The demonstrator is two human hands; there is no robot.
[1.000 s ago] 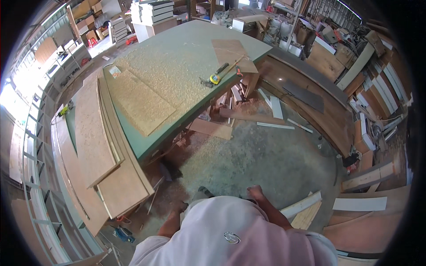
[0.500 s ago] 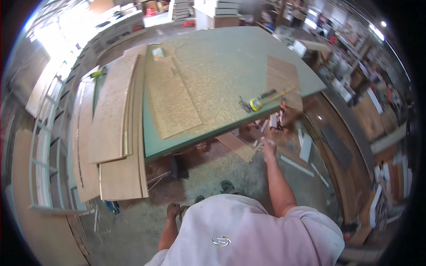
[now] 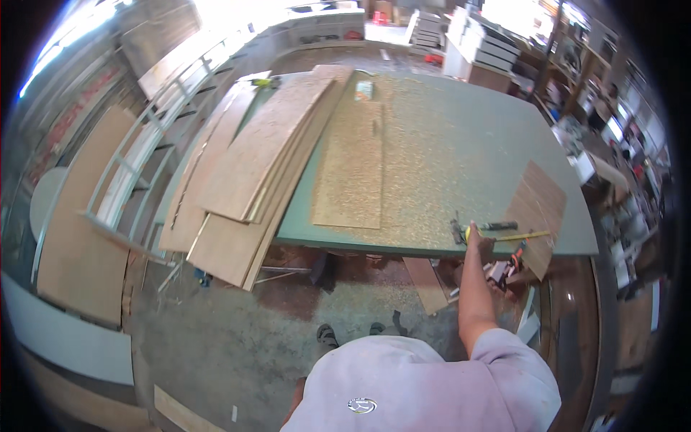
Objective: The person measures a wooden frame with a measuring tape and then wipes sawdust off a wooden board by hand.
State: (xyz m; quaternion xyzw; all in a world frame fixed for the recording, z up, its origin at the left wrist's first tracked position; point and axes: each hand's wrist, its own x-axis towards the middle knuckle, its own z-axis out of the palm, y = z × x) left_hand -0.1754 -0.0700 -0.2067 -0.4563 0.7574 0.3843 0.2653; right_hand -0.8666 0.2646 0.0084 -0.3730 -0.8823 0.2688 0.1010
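Tape measure [image 3: 525, 235] at right hand [image 3: 481, 241], arm [image 3: 476, 295] outstretched over table [image 3: 504, 144], grip impossible to tell.

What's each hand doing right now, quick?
Left hand: out of sight, can't tell.
Right hand: at the yellow tape measure; open or closed, can't tell.

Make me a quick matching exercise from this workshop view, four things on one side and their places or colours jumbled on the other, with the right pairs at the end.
Things:
1. Right hand
2. Table
3. Stacked boards
4. Shavings

Places or colours:
A. Scattered mid-table
B. Green
C. By the tape measure
D. At the table's left end, jutting past the front edge

Pairs: 1-C, 2-B, 3-D, 4-A
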